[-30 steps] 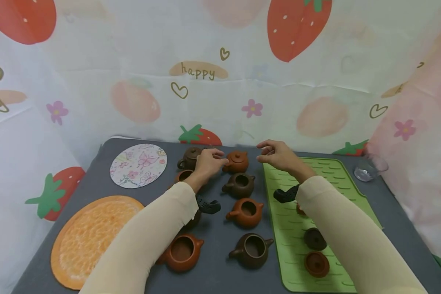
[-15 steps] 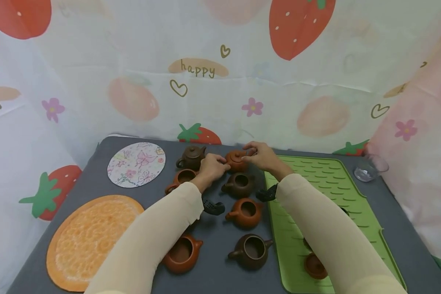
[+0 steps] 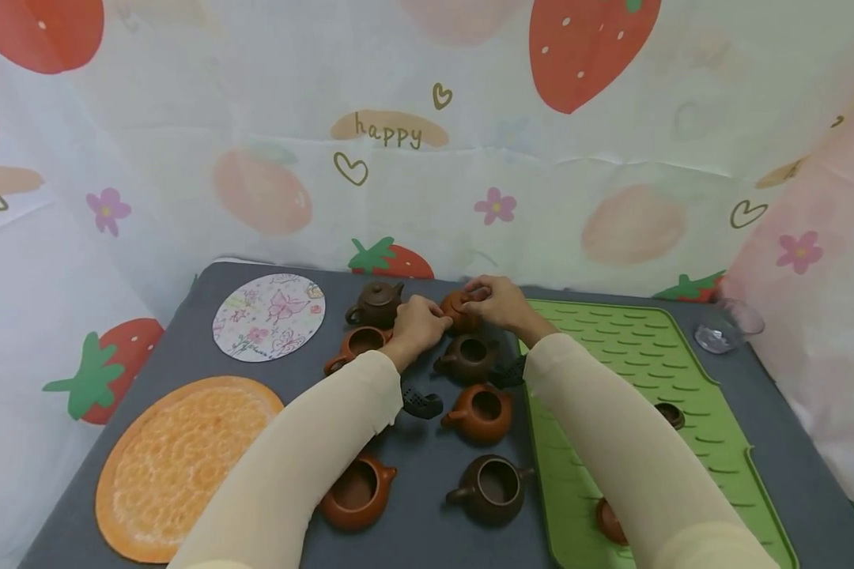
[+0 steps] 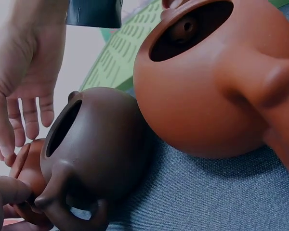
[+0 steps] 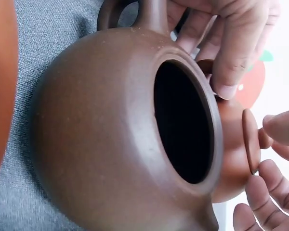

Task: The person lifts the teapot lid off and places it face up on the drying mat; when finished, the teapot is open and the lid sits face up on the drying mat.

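At the back of the table, my left hand (image 3: 420, 324) pinches the handle of a small reddish-brown teapot (image 3: 457, 318). In the right wrist view its thumb lies on that handle, with other fingers behind. My right hand (image 3: 501, 304) holds the knob of the teapot's lid (image 5: 251, 139) between thumb and fingers; the lid sits on the teapot. A dark brown lidless teapot (image 5: 96, 120) stands just in front and covers part of the reddish one in both wrist views. To the left of my left hand is a dark lidded teapot (image 3: 375, 303).
More lidless teapots stand nearer, including reddish ones (image 3: 482, 413) (image 3: 357, 494) and a dark one (image 3: 494, 490). On the right, a green mat (image 3: 612, 324) bears loose lids (image 3: 670, 415), partly under my right sleeve. A glass cup (image 3: 726, 325) and round mats (image 3: 269, 318) (image 3: 185, 466) lie farther out.
My right hand has come left from above the green mat to the teapot's lid. My left hand has shifted slightly right and stays at the handle.
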